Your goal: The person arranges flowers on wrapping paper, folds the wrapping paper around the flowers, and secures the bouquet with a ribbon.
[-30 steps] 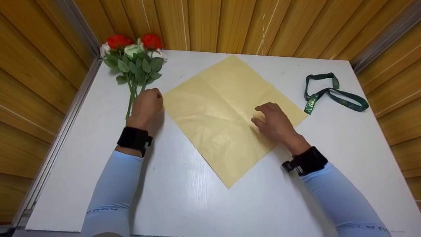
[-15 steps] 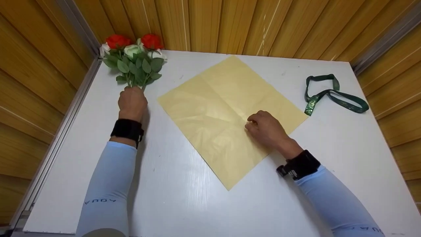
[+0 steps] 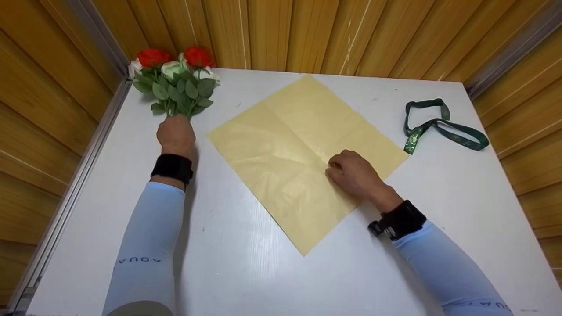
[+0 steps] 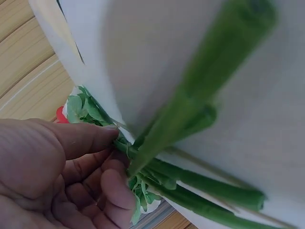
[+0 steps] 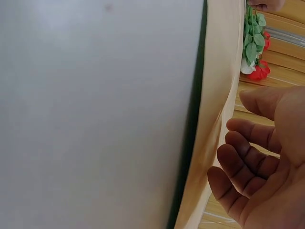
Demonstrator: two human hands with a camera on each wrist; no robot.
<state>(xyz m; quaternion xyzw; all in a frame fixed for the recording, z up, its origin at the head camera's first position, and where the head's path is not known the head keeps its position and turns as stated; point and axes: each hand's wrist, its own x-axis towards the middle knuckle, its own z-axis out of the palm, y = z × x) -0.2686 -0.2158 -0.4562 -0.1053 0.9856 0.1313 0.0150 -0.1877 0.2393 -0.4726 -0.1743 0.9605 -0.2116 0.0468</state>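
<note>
- Now the left hand [image 3: 176,136] is grasping the bunch of red, white and pale-green roses [image 3: 178,85] by its slender green stems [image 4: 209,71], below the leaves; a second ago it was hovering between bunch and paper.
- So the bunch is being secured, seemingly, at the far left of the white table [image 3: 246,281].
- Meanwhile the right hand [image 3: 355,175] is curving loosely, gripping nothing, over the square tan paper sheet [image 3: 272,140]; whether its fingertips are touching, I cannot tell.
- The paper is lying flat, mid-table.
</note>
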